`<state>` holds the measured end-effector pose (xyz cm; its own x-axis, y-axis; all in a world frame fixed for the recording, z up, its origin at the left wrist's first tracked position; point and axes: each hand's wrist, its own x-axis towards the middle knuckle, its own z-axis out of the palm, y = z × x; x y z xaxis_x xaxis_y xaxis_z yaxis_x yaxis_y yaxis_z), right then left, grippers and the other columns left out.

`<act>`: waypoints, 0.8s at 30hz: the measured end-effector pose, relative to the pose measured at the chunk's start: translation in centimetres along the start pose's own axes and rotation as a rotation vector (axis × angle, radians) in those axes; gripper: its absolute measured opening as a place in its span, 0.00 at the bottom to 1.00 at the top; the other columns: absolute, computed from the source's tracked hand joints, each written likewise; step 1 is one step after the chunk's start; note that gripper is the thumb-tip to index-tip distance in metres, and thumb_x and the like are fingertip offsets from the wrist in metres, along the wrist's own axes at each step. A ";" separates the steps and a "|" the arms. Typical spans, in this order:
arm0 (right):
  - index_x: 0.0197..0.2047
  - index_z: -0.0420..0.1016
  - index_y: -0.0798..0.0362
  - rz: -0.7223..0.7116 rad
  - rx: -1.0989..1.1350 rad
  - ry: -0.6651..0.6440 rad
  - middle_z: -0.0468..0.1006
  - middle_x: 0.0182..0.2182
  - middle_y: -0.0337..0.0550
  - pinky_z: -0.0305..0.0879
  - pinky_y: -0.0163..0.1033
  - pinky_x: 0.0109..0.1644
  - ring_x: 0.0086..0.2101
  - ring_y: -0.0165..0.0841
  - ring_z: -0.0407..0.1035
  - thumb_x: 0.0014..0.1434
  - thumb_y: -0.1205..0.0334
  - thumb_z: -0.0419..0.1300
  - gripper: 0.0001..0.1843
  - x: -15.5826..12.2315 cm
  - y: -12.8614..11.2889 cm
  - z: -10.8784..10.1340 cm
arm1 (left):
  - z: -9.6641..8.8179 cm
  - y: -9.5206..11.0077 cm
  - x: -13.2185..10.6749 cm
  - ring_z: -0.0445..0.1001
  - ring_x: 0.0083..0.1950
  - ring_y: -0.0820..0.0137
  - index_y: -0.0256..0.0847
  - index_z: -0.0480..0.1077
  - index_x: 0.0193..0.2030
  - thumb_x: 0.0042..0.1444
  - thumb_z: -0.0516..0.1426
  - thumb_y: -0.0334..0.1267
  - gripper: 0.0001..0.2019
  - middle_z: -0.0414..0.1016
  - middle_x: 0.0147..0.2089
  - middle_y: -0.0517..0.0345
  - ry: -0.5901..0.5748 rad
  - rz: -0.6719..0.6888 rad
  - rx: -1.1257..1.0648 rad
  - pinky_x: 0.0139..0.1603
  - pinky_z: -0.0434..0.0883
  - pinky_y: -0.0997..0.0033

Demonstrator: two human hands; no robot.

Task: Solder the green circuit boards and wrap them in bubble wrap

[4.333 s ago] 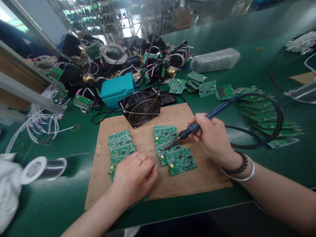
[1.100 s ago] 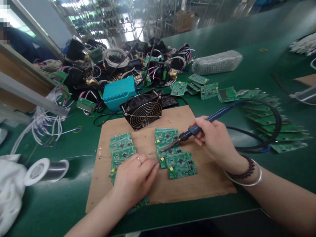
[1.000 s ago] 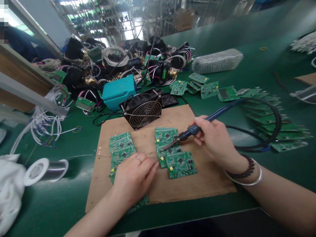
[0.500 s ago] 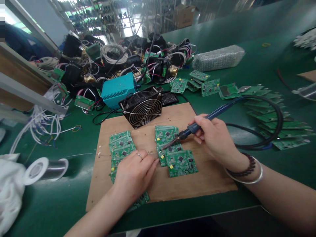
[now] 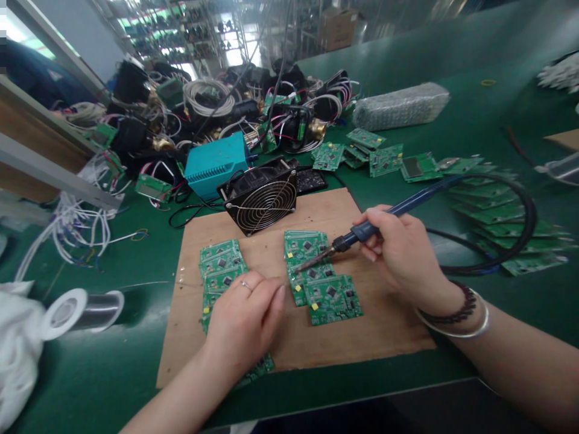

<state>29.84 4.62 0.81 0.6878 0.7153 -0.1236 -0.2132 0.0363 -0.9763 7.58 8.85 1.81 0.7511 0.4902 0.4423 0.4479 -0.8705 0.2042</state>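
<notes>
In my right hand (image 5: pixel 400 250) is a blue-handled soldering iron (image 5: pixel 364 230), its tip slanting down left onto a green circuit board (image 5: pixel 310 247) in the right-hand group. A front board (image 5: pixel 335 299) overlaps that group. My left hand (image 5: pixel 248 313) is closed in a pinch over the gap between the two board groups. Thin solder wire (image 5: pixel 149 283) runs from a spool (image 5: pixel 84 310) on the left to this hand; its end at the fingertips is hard to make out. Beneath and beside the hand lies the left column of boards (image 5: pixel 221 263), partly covered.
Under the boards lies a cardboard sheet (image 5: pixel 362 337). Behind stand a black fan (image 5: pixel 266 202) and a teal box (image 5: pixel 217 163). Wired assemblies (image 5: pixel 208 99) heap at the back. More boards (image 5: pixel 493 211) lie right, below the iron's looping cable (image 5: pixel 527 235).
My left hand has drawn slightly left, away from the right-hand boards. My right hand has shifted a little right with the soldering iron, whose tip remains over the same board.
</notes>
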 end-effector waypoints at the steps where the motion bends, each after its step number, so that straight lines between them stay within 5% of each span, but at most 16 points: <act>1: 0.20 0.69 0.55 0.009 0.009 0.003 0.59 0.13 0.30 0.50 0.26 0.10 0.12 0.21 0.52 0.48 0.58 0.61 0.11 0.0 -0.1 0.0 | -0.1 0.1 0.0 0.71 0.30 0.72 0.40 0.69 0.33 0.64 0.48 0.34 0.11 0.70 0.27 0.59 0.007 -0.014 -0.021 0.32 0.70 0.73; 24: 0.20 0.70 0.56 -0.004 -0.047 -0.053 0.60 0.12 0.31 0.51 0.26 0.10 0.12 0.20 0.54 0.48 0.59 0.61 0.11 -0.2 0.3 0.0 | 0.9 -0.3 -0.4 0.69 0.31 0.71 0.40 0.66 0.30 0.66 0.45 0.34 0.15 0.69 0.28 0.58 -0.106 0.057 0.019 0.33 0.69 0.72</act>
<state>29.64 4.45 0.52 0.6504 0.7515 -0.1109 -0.1766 0.0076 -0.9843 7.55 8.94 0.75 0.8222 0.4424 0.3582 0.4108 -0.8967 0.1645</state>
